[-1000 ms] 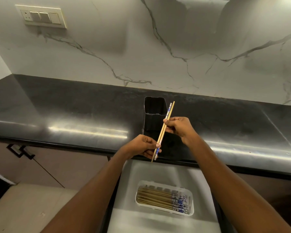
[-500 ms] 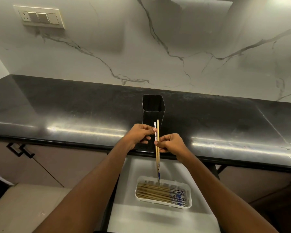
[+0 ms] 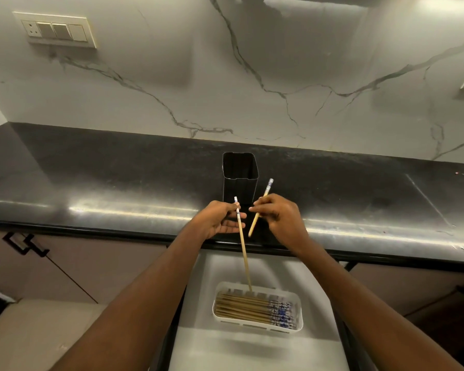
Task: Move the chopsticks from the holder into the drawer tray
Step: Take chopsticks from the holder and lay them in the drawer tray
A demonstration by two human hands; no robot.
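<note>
A black square holder (image 3: pixel 240 178) stands on the dark counter, and its inside looks empty. My left hand (image 3: pixel 217 219) pinches one bamboo chopstick (image 3: pixel 243 253) near its blue-and-white top; it hangs almost upright with its tip at the back rim of the tray. My right hand (image 3: pixel 277 216) grips a second chopstick (image 3: pixel 268 189), tilted with the patterned end up and to the right. Below them, in the open drawer, a white tray (image 3: pixel 257 324) holds several chopsticks lying side by side.
The black counter (image 3: pixel 91 183) runs across the view, its front edge just under my hands. The open white drawer (image 3: pixel 252 349) juts out towards me. Cabinet doors with a black handle (image 3: pixel 24 243) are at the left. A switch plate (image 3: pixel 55 29) sits on the marble wall.
The two chopsticks were held together; now they are split, one in each hand. The right hand's chopstick has swung up and right, while the left hand's one hangs over the tray.
</note>
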